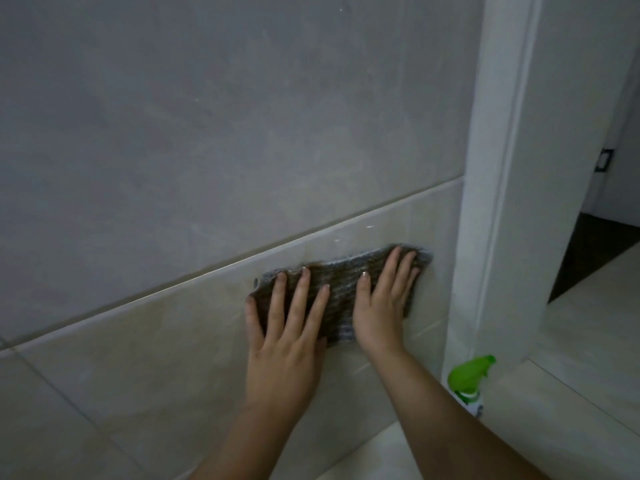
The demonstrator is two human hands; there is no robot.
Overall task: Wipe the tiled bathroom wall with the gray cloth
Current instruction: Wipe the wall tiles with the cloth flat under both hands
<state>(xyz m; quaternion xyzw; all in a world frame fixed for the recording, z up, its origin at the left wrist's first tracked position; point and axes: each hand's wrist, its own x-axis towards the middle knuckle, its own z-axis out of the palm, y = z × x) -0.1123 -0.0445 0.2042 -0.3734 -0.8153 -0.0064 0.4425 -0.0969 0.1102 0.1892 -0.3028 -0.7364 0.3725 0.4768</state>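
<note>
Entry: wiping, lower course of tiles.

Position. The gray cloth (341, 291) lies spread flat against the tiled wall (173, 133). It sits on the beige tile just under the slanting grout joint, and its right edge is near the white door frame (485, 168).

Hands. We see the left hand (287, 327) on the cloth's left part and the right hand (381, 306) on its right part, side by side and nearly touching at the thumbs. On both, the fingers (298, 299) are straight and fanned, pressing the fabric to the tile. Nothing is pinched or curled round. The left thumb lies at the cloth's left edge, partly on bare tile.

Handling, our judgement. The cloth looks thin, soft and light, with a ribbed weave. It has no stiffness of its own and would drop or bunch once pressure comes off. The glazed tile looks smooth, so the cloth should slide easily. We would hold it by flat palm pressure near its middle rather than by an edge, since a lifted corner is likely to fold under. Dark patches in the weave may be damp, but we cannot tell.

Progress. The large gray tile above shows faint streaks and specks, so we judge it not yet done.

Other. A green-topped spray bottle (467, 379) stands on the floor (571, 375) at the foot of the frame, apart from both hands.
</note>
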